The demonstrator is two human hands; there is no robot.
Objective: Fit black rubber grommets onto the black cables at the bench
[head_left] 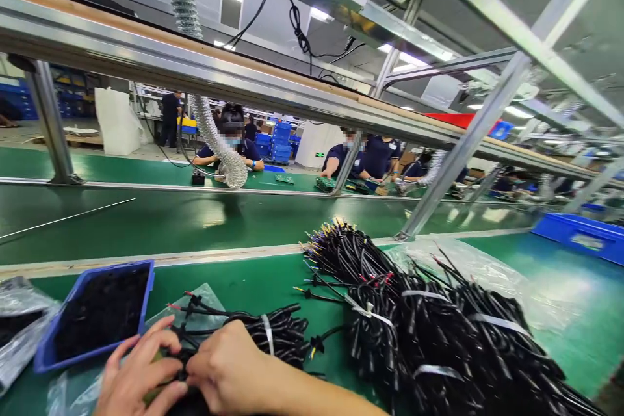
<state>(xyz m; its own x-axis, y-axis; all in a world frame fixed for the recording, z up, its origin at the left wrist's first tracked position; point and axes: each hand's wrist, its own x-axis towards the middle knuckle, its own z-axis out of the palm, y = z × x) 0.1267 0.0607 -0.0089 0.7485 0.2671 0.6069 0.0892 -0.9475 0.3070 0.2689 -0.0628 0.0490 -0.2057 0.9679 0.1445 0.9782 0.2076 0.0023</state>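
At the lower left my left hand (143,370) is closed, with fingertips and thumb around a small black piece that looks like a cable end. A yellow-green patch shows between its fingers. Pressed close beside it, my right hand (231,364) pinches the same dark piece, and its curled fingers hide most of it. Just behind both hands lies a tied bundle of black cables (287,331) with a pale band. Some cable ends there carry black grommets and red wire tips. A blue tray (149,296) of small black parts sits left of the bundle.
Large tied bundles of black cables (433,338) cover the right of the green bench, beside a clear plastic sheet (531,273). A blue bin (580,234) stands far right, a plastic bag (24,312) far left. Metal frame posts (458,149) rise ahead; people sit beyond.
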